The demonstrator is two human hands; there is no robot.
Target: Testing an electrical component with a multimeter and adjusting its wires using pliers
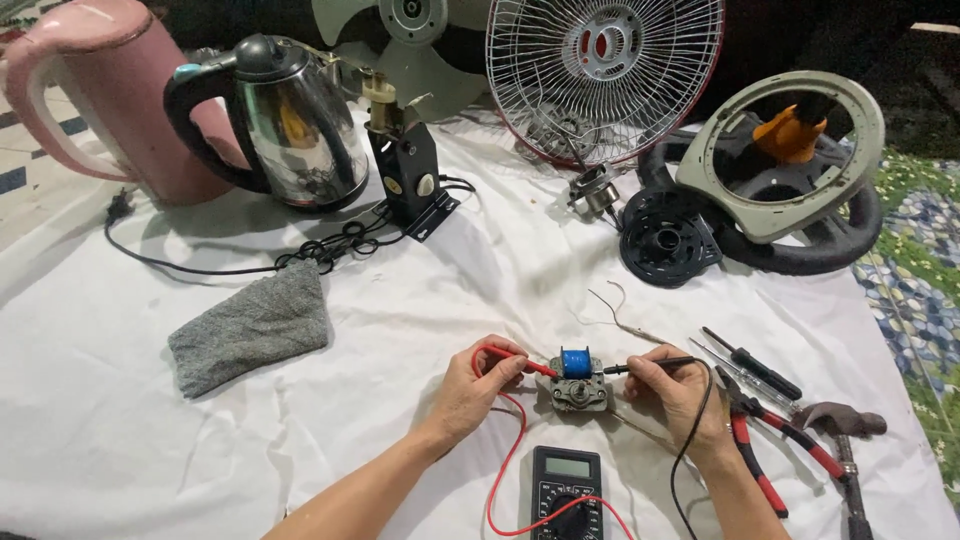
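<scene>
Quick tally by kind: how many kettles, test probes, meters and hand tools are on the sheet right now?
Kettles: 2, pink kettle and steel kettle
Test probes: 2, red probe in the left hand, black probe in the right hand
Meters: 1, multimeter
Hand tools: 4, two screwdrivers, pliers, hammer
Total: 9

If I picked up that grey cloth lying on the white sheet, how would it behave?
The grey cloth lies rumpled and flat, so it would probably droop limply. It looks knitted and thin, likely light. Nothing rests on it, so it should lift freely, and it seems unlikely to slip or roll.
</scene>
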